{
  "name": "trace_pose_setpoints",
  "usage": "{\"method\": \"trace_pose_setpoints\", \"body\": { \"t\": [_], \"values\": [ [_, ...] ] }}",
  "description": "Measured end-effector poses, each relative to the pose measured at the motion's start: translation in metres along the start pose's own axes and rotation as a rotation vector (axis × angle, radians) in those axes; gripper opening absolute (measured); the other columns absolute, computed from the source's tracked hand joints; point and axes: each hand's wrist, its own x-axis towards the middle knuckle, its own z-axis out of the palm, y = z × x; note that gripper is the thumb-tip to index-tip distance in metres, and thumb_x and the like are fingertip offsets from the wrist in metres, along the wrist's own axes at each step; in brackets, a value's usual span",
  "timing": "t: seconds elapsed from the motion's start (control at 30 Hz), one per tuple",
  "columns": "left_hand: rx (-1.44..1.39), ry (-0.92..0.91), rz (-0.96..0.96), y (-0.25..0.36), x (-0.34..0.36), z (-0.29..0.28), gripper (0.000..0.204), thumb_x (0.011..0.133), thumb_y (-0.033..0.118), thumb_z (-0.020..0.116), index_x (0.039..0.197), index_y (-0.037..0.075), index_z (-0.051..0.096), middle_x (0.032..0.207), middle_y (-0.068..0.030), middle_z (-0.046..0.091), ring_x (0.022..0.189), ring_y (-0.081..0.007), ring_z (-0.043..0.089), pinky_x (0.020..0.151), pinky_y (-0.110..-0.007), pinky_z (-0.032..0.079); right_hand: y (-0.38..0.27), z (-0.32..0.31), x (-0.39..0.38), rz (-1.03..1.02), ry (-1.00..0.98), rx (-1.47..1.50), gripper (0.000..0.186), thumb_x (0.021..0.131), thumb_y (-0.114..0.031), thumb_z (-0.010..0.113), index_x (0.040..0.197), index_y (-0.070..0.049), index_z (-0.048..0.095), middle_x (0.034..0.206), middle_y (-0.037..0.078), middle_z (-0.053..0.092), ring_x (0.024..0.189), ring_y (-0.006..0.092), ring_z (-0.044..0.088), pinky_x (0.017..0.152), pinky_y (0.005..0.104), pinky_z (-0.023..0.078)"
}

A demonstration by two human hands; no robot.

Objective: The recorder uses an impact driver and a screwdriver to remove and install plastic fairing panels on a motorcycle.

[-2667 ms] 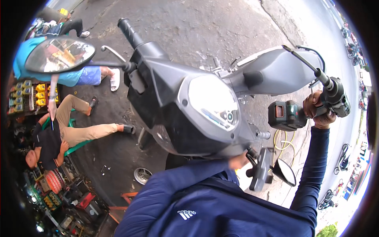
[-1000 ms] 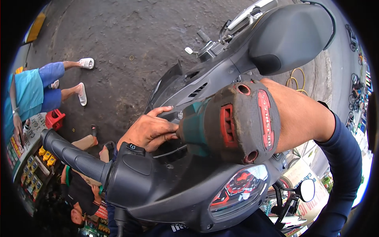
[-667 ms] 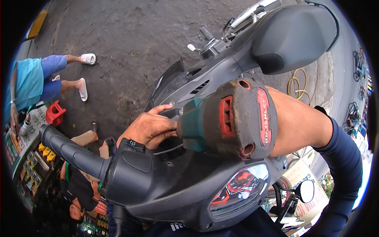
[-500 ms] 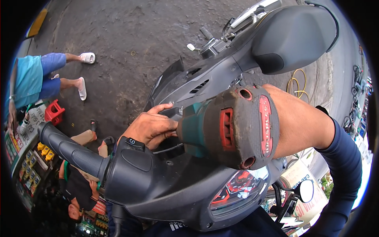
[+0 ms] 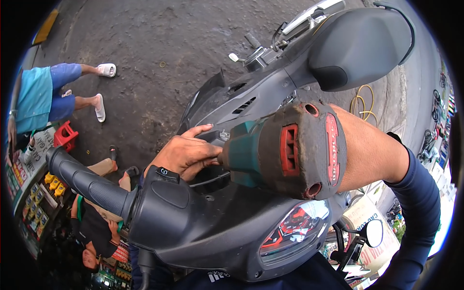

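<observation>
My left hand is at the scooter's dark handlebar cover, thumb and lower fingers pinched at the nose of a teal-and-black power driver; what they grip is hidden. Its index finger stretches toward a small silvery piece. The driver lies horizontally across the view, nose to the left, over the instrument display. My right hand disappears behind the driver's body, so its fingers are hidden. The left grip sticks out below and left of my left hand.
The seat is at upper right. A person in blue shorts stands at left by a red crate; another sits below. A yellow hose lies on the pavement. Motorbikes line the road at right.
Since 2.7 seconds ago, the driver has come from the right to over the handlebar, and my left hand has risen to its nose. Over the last half second the driver has shifted slightly right.
</observation>
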Motion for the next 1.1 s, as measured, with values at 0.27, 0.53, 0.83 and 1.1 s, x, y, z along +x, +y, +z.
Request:
{"method": "trace_pose_setpoints", "body": {
  "t": [0.27,0.53,0.83,1.1],
  "values": [
    [0.054,-0.045,0.010,0.001,0.001,-0.003,0.020,0.077,0.005,0.069,0.097,0.006,0.066,0.073,-0.0063,0.066,0.070,-0.0233,0.066,0.106,-0.049,0.036,-0.001,0.000,0.000,0.012,-0.011,0.038,0.022,0.065,-0.011,0.068,0.084,-0.002,0.061,0.072,0.017,0.061,0.069,0.0374,0.059,0.063,0.0412,0.048],
    [0.032,-0.078,0.042,0.002,0.004,-0.001,0.019,0.080,0.008,0.067,0.098,0.004,0.064,0.079,-0.0075,0.066,0.076,-0.0247,0.064,0.096,-0.042,0.041,0.005,0.004,-0.001,0.024,-0.004,0.190,0.026,0.066,-0.009,0.069,0.091,-0.001,0.062,0.076,0.017,0.063,0.073,0.0366,0.061,0.066,0.0400,0.049],
    [0.046,-0.083,0.061,-0.002,0.001,-0.002,0.019,0.078,0.008,0.069,0.096,0.004,0.065,0.076,-0.0076,0.066,0.075,-0.0243,0.066,0.103,-0.046,0.038,0.010,0.006,-0.001,0.041,-0.060,0.088,0.028,0.065,-0.008,0.070,0.091,-0.001,0.060,0.075,0.017,0.062,0.070,0.0375,0.060,0.064,0.0405,0.049],
    [0.075,-0.038,0.041,-0.004,-0.001,0.000,0.019,0.076,0.009,0.071,0.094,0.006,0.068,0.073,-0.0051,0.067,0.071,-0.0223,0.066,0.108,-0.049,0.034,0.023,0.009,0.000,-0.126,0.023,0.158,0.032,0.067,-0.009,0.070,0.096,-0.001,0.059,0.082,0.017,0.063,0.075,0.0371,0.061,0.067,0.0401,0.050]
  ]
}}
